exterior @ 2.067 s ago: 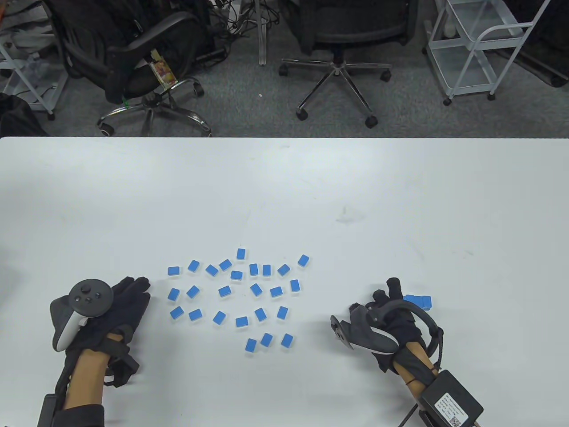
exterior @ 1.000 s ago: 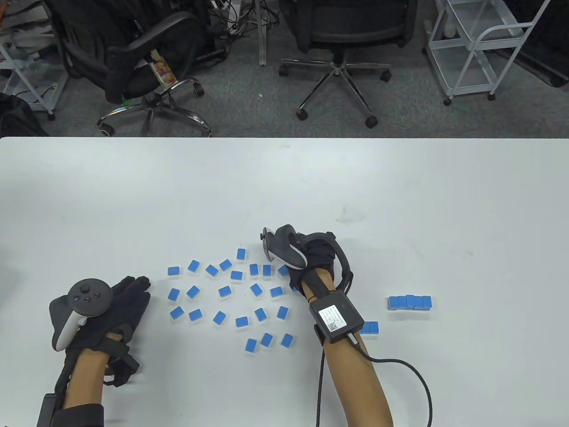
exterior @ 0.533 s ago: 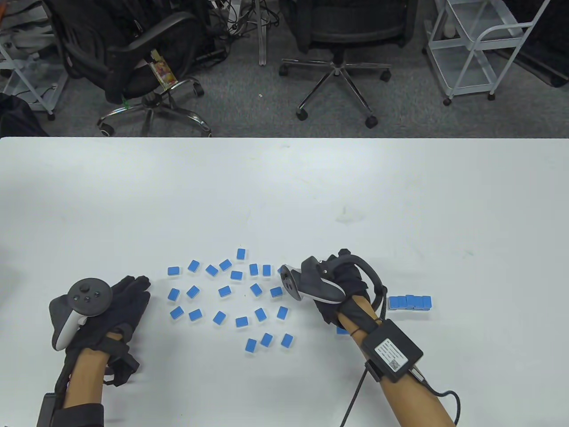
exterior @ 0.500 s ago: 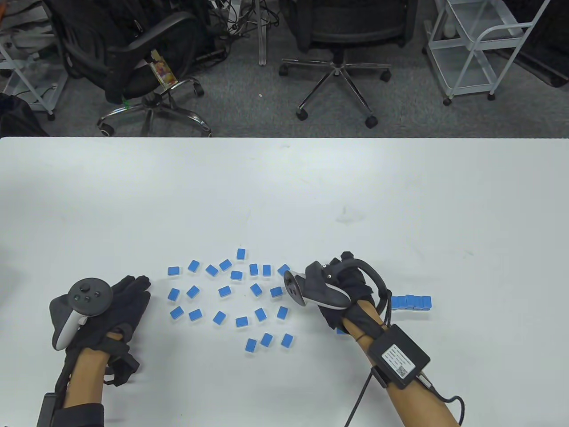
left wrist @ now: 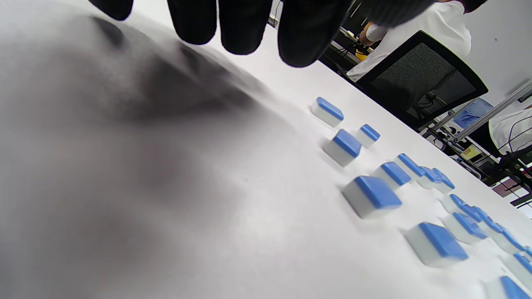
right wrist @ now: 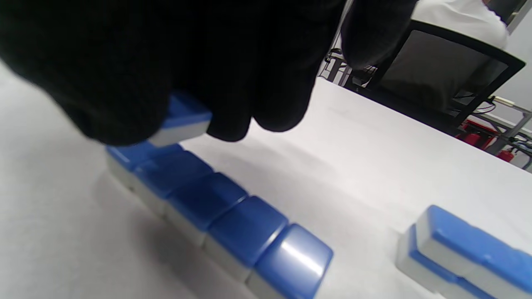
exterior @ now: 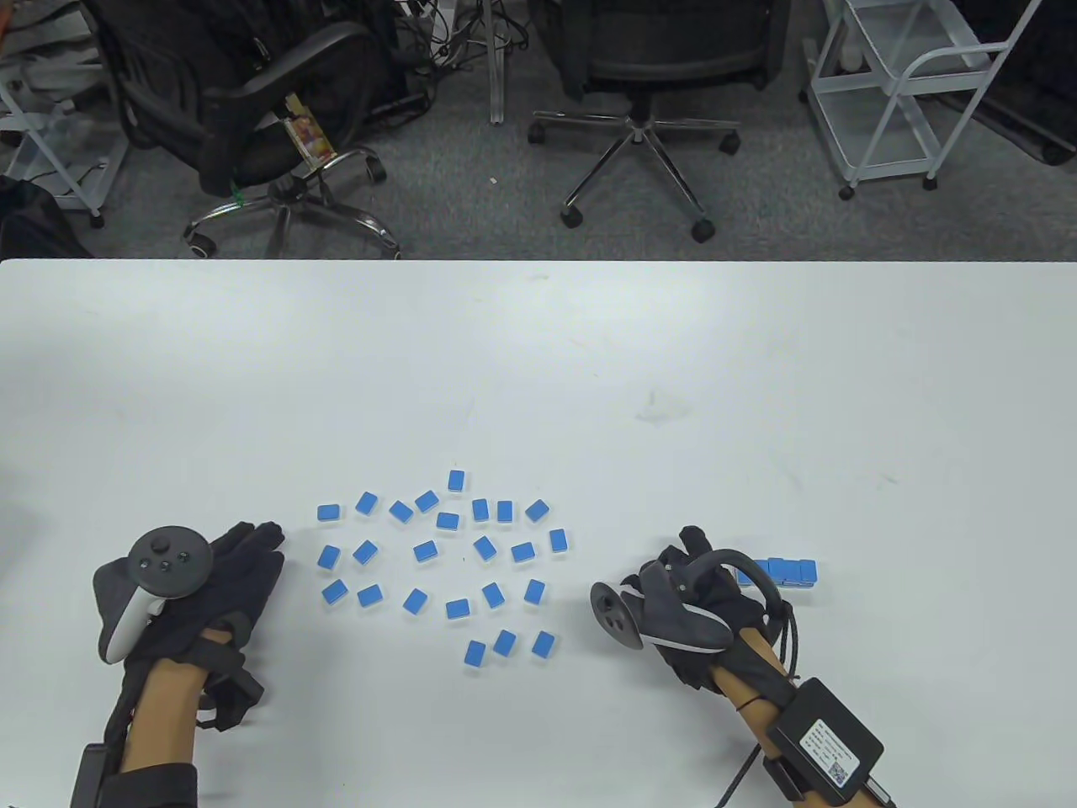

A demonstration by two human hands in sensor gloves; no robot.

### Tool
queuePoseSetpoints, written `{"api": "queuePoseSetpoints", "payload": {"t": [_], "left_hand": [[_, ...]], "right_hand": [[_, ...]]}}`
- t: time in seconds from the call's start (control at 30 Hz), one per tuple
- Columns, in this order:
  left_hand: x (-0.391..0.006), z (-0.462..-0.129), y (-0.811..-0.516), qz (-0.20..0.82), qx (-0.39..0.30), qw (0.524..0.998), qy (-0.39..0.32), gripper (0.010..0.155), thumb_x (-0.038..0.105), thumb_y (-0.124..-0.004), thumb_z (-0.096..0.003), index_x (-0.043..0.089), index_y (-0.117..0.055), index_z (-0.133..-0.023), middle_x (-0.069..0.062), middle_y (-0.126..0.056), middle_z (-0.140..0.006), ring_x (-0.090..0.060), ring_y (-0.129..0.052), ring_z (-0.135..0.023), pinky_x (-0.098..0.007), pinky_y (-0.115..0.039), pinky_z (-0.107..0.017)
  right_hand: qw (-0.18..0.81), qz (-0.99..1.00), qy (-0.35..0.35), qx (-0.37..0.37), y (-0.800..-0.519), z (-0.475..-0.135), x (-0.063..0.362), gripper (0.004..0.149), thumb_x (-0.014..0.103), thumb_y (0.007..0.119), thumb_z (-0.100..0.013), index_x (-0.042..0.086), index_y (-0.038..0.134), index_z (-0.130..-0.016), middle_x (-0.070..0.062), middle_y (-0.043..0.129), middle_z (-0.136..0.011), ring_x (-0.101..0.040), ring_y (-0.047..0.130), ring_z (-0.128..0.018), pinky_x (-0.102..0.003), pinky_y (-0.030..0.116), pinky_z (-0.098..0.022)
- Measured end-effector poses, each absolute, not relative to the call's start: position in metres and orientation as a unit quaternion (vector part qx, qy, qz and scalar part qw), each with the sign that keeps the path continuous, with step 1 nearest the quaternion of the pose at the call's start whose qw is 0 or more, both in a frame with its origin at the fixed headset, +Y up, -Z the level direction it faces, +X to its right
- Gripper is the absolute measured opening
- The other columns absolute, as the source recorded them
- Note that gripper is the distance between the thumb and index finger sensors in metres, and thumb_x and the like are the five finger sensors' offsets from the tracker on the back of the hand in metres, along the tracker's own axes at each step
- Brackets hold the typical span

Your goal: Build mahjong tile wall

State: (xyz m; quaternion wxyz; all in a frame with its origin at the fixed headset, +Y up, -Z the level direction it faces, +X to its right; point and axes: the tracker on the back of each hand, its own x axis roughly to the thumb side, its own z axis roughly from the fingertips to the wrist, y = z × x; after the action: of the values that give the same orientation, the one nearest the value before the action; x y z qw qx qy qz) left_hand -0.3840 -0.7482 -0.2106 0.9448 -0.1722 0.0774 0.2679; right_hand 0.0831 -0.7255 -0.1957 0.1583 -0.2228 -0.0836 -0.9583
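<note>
Right hand (exterior: 702, 606) is back from the loose tiles (exterior: 437, 551) mid-table; a second ago it was over their right edge, and the tile at that far-right corner is gone now. In the right wrist view we see a carried tile (right wrist: 181, 120) pinched under curled gloved fingers (right wrist: 124, 74), blue back up, hovering just above the near end of a single-layer row (right wrist: 216, 211) of about five tiles. We judge this as a pick completed and a placement starting: either stacking a second layer or extending the row.

Left hand (exterior: 210, 581) hasn't moved across frames: it rests flat on the table (exterior: 538, 362) left of the scatter, fingers straight, holding nothing.

Further right, a double-stacked wall segment (exterior: 787, 572) sits apart from the row.

Hard to tell: in the table view the right hand and its tracker (exterior: 665, 619) cover the row and the carried tile completely. Whether the tile touches the row yet, we cannot say. The wall segment is cut off in the wrist view, and its left end is behind the hand from above.
</note>
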Motion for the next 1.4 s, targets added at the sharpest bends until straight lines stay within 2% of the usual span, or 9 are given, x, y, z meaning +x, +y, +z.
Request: {"api": "queuePoseSetpoints", "payload": {"t": [0.63,0.8,0.9,1.1,1.3,1.4], "left_hand": [[-0.384,-0.211,-0.748,0.268,-0.172,0.945,0.077,0.065,0.061,-0.053,-0.0525,0.038,-0.055,-0.113,-0.001,-0.045,-0.125,-0.033,-0.042,-0.117,-0.063,-0.037,-0.082],[-0.384,-0.211,-0.748,0.268,-0.172,0.945,0.076,0.065,0.061,-0.053,-0.0524,0.038,-0.055,-0.113,0.000,-0.045,-0.125,-0.033,-0.042,-0.117,-0.063,-0.037,-0.082],[-0.384,-0.210,-0.748,0.268,-0.171,0.945,0.076,0.065,0.061,-0.053,-0.0525,0.038,-0.055,-0.113,-0.001,-0.045,-0.125,-0.033,-0.042,-0.117,-0.063,-0.037,-0.082],[-0.384,-0.211,-0.748,0.267,-0.172,0.945,0.079,0.065,0.061,-0.053,-0.0524,0.038,-0.055,-0.113,0.000,-0.045,-0.125,-0.033,-0.042,-0.117,-0.063,-0.037,-0.082],[-0.387,-0.209,-0.747,0.268,-0.170,0.945,0.081,0.065,0.061,-0.053,-0.0524,0.038,-0.055,-0.113,-0.001,-0.045,-0.125,-0.033,-0.042,-0.117,-0.063,-0.037,-0.082],[-0.387,-0.210,-0.747,0.266,-0.171,0.945,0.079,0.065,0.061,-0.053,-0.0524,0.038,-0.055,-0.113,0.000,-0.045,-0.125,-0.033,-0.042,-0.117,-0.063,-0.037,-0.082]], "right_hand": [[0.172,-0.953,-0.082,-0.237,-0.729,-0.190,0.078,0.054,0.043,0.093,-0.025,0.033,0.080,-0.076,0.007,0.096,-0.078,-0.023,0.091,-0.081,-0.062,0.056,-0.073],[0.178,-0.952,-0.097,-0.229,-0.729,-0.188,0.078,0.059,0.045,0.091,-0.025,0.033,0.077,-0.081,0.005,0.092,-0.084,-0.025,0.088,-0.085,-0.063,0.053,-0.073],[0.158,-0.957,-0.078,-0.230,-0.722,-0.184,0.075,0.061,0.049,0.088,-0.026,0.033,0.075,-0.084,0.002,0.090,-0.087,-0.028,0.084,-0.088,-0.065,0.049,-0.073],[0.156,-0.956,-0.045,-0.244,-0.715,-0.166,0.047,0.061,0.054,0.080,-0.029,0.026,0.078,-0.084,0.001,0.095,-0.079,-0.029,0.088,-0.082,-0.067,0.045,-0.073],[0.170,-0.945,0.002,-0.281,-0.724,-0.146,0.005,0.066,0.056,0.078,-0.029,0.024,0.075,-0.087,-0.001,0.095,-0.079,-0.031,0.088,-0.081,-0.066,0.046,-0.072],[0.203,-0.933,0.028,-0.295,-0.733,-0.143,-0.014,0.063,0.055,0.078,-0.029,0.026,0.077,-0.085,-0.001,0.097,-0.077,-0.030,0.090,-0.079,-0.066,0.048,-0.072]]}}
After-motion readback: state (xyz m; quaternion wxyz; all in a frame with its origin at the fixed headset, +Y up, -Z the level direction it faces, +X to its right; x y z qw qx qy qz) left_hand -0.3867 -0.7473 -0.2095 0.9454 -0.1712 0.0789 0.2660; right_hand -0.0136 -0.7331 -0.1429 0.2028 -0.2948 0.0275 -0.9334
